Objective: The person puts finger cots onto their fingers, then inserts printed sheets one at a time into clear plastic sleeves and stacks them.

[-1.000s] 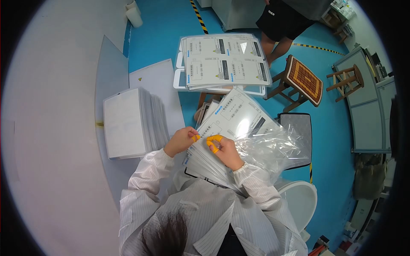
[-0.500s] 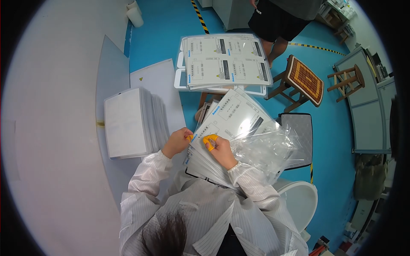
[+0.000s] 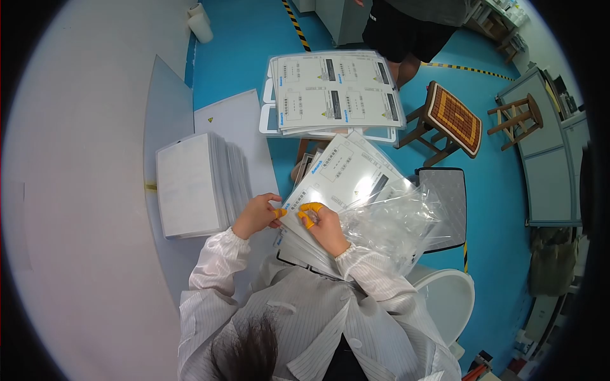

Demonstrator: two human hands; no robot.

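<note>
Printed sheets lie in a slanted stack across my lap. My left hand, with yellow finger cots, pinches the left corner of the top sheet. Over the same sheet, just to the right, my right hand is curled with its yellow-capped thumb and forefinger nearly together; whether anything thin is between them is too small to tell. Crumpled clear plastic film spreads over the right part of the stack, beside my right wrist.
Another pile of printed sheets rests ahead. White sheets are stacked at the left. A wooden stool, a dark padded seat and a white bin stand at the right. A person stands beyond.
Both my hands have moved left and slightly down, and the top sheet has shifted the same way. The person beyond has moved to the left.
</note>
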